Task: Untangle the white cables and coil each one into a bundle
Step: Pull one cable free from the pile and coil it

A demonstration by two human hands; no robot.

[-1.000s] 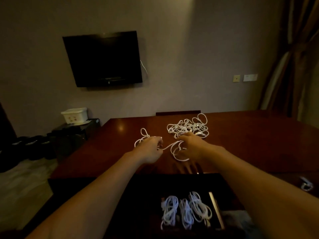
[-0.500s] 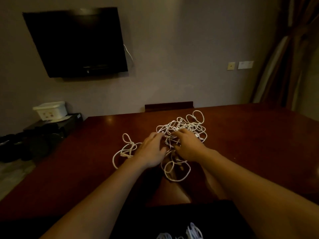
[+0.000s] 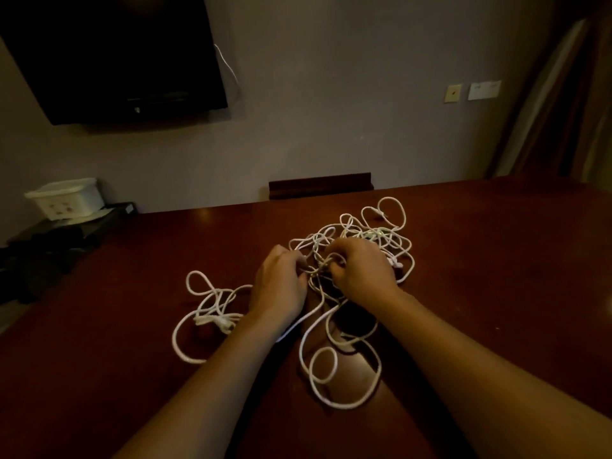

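Observation:
A tangle of white cables [image 3: 374,231] lies on the dark red-brown table [image 3: 496,276]. Loose loops spread to the left [image 3: 212,303] and toward me [image 3: 344,379]. My left hand [image 3: 280,286] and my right hand [image 3: 362,271] sit side by side over the middle of the tangle, fingers curled in and pinching strands where the cables cross. The strands under both palms are hidden.
A chair back [image 3: 320,185] shows behind the table's far edge. A black wall-mounted TV [image 3: 109,58] hangs at the upper left. A white box [image 3: 64,200] sits on a dark low stand at the left. Curtains [image 3: 559,94] hang at the right.
My head has moved closer and looks further forward, so the coiled bundles near me have left view. Both hands have closed tighter on the knot's middle, and more cable now lies toward me.

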